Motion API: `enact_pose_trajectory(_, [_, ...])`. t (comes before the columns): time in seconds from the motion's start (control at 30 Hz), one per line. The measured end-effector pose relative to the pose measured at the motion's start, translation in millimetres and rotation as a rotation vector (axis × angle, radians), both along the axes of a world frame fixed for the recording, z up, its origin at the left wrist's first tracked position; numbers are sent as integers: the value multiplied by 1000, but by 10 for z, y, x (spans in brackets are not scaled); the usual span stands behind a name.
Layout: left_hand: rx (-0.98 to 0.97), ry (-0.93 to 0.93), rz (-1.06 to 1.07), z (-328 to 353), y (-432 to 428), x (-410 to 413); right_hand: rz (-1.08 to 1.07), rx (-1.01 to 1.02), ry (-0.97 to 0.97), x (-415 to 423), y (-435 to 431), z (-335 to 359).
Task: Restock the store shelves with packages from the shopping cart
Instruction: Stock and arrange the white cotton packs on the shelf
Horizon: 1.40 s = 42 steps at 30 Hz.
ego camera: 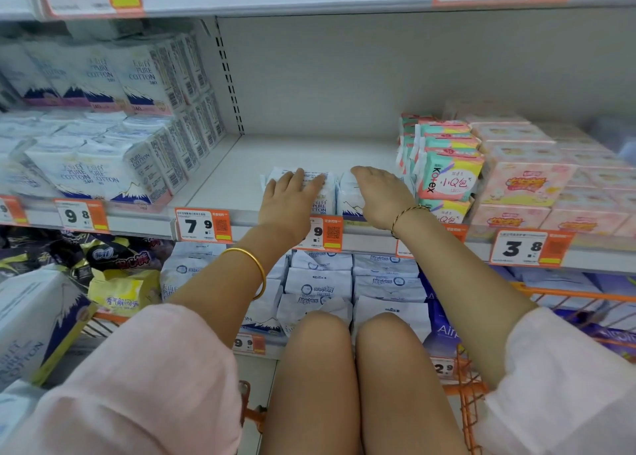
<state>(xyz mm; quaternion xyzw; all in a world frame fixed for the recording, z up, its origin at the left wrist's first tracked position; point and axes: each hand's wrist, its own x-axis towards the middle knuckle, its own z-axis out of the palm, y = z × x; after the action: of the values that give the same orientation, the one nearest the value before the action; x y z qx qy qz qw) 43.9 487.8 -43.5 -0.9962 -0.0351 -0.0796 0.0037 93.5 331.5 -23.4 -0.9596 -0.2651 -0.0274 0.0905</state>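
Pure Cotton stacks (103, 168) fill the shelf (292, 151) at 9 o'clock of the hands. The left hand (290, 198) reaches forward, palm down, with its fingers straight and close together, pressing flat on the left white package (323, 204) at the shelf's front edge. The right white package (348, 198) stands touching it at 3 o'clock. The right hand (380, 194) arches over this package, back upward. Its fingers are mostly hidden, so the grip cannot be told. Kotex packs (449, 175) stand just beside it at 3 o'clock. The shopping cart (568, 293) lies at 5 o'clock.
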Motion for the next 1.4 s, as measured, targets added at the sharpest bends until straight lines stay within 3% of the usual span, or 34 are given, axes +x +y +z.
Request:
enact_pose_trajectory(0.53, [27,94,13,113,-117,-107,-40,18,-230,-389,139,-223])
enact_pose_trajectory(0.67, [-105,74,73,404,-210,-365,60,158,-220,-572,224,-72])
enact_pose_trajectory(0.8, [-255,-95,232,687,-245,-942,212,365,-211,-871,535,29])
enact_pose_trajectory(0.97, [-152,-235,370,930,-203,-1867,519,592,-2,-1545,958,189])
enact_pose_trajectory(1.07, [-123,-212,489,1060,-23,-2439,698,696,278,-2010,1101,274])
enact_pose_trajectory(1.23, [-87,123,773,1171,208,-3255,771,633,696,-2389,1292,265])
enact_pose_trajectory(1.33, [-40,349,767,1096,236,-3484,804,523,801,-2493,1375,249])
enact_pose_trajectory(1.4, [-45,400,729,1014,253,-3551,816,461,806,-2536,1388,220])
